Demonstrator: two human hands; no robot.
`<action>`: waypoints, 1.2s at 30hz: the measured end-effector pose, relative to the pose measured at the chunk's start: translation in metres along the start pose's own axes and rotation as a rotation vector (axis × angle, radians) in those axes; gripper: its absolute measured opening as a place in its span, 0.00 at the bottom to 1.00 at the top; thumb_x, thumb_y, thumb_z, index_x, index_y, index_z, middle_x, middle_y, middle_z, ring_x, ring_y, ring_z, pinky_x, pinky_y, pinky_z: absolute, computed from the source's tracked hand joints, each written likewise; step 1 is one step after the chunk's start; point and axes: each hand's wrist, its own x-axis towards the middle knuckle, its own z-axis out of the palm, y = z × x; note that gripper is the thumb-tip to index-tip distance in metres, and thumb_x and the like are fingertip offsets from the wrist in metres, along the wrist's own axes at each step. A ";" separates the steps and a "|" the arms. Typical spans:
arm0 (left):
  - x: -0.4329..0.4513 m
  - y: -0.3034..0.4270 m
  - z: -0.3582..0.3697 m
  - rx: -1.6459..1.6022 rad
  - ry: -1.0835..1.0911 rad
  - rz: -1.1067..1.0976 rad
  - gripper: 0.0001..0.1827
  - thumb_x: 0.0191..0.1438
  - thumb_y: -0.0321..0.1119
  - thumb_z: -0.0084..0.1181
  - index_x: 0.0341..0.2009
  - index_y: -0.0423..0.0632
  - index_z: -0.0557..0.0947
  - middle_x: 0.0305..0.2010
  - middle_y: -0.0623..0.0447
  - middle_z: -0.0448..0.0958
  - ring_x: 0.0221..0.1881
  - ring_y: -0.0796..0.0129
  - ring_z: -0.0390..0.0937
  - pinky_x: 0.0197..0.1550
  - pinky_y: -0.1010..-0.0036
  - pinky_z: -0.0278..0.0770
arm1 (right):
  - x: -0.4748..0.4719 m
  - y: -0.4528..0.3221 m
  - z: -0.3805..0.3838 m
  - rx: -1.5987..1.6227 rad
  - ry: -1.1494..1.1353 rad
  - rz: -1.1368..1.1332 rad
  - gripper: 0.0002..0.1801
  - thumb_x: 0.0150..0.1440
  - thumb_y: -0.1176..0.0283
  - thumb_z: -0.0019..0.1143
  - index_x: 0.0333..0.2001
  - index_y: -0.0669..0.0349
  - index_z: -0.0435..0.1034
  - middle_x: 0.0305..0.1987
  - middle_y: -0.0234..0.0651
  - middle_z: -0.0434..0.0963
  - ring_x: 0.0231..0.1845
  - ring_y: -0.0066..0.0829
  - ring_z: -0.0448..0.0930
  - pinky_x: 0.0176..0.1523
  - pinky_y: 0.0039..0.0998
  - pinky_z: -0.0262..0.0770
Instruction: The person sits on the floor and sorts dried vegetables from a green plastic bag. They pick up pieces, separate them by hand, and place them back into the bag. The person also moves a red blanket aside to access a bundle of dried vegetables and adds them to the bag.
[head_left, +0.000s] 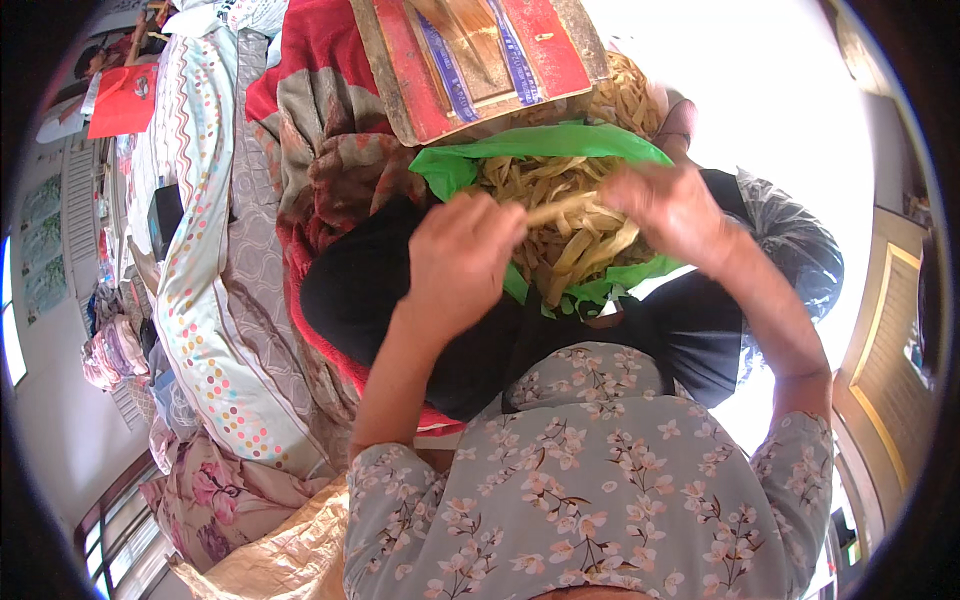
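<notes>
Between my two hands a tan strip of dried plant leaf (562, 209) is stretched level. My left hand (463, 251) grips one end, its fingers curled. At the other end my right hand (664, 210) is closed on the strip, blurred by motion. Beneath them a heap of similar dried strips (581, 259) fills a bright green plastic bag (517, 140), which lies open across my lap. Loose strip ends hang over the bag's near edge. My fingertips are too blurred to make out exactly.
A worn red board (559, 64) with blue printed tape stands just beyond the bag. More dried strips (630, 94) lie behind it. Left are a red and brown blanket (330, 161) and a bed with a dotted sheet (195, 300). Clear plastic (795, 247) covers my right knee.
</notes>
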 end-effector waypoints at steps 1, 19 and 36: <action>0.010 -0.008 -0.002 -0.009 0.068 -0.002 0.05 0.50 0.31 0.57 0.30 0.47 0.76 0.23 0.51 0.68 0.26 0.56 0.70 0.29 0.62 0.67 | 0.010 0.011 0.002 -0.009 0.016 0.043 0.08 0.48 0.82 0.55 0.33 0.59 0.70 0.24 0.33 0.75 0.23 0.28 0.78 0.23 0.28 0.78; 0.044 -0.042 -0.020 -0.103 0.339 -0.061 0.09 0.54 0.31 0.55 0.38 0.42 0.80 0.32 0.47 0.78 0.30 0.56 0.76 0.35 0.69 0.73 | 0.055 0.051 -0.017 0.101 0.042 0.371 0.09 0.61 0.69 0.50 0.41 0.62 0.71 0.27 0.36 0.76 0.25 0.33 0.79 0.34 0.34 0.79; -0.023 0.033 -0.033 -2.079 0.137 -0.207 0.19 0.59 0.44 0.54 0.31 0.39 0.79 0.26 0.46 0.76 0.24 0.57 0.76 0.25 0.70 0.75 | 0.021 -0.042 -0.017 0.734 -0.031 0.165 0.11 0.62 0.62 0.50 0.35 0.60 0.70 0.19 0.29 0.72 0.22 0.26 0.77 0.26 0.28 0.70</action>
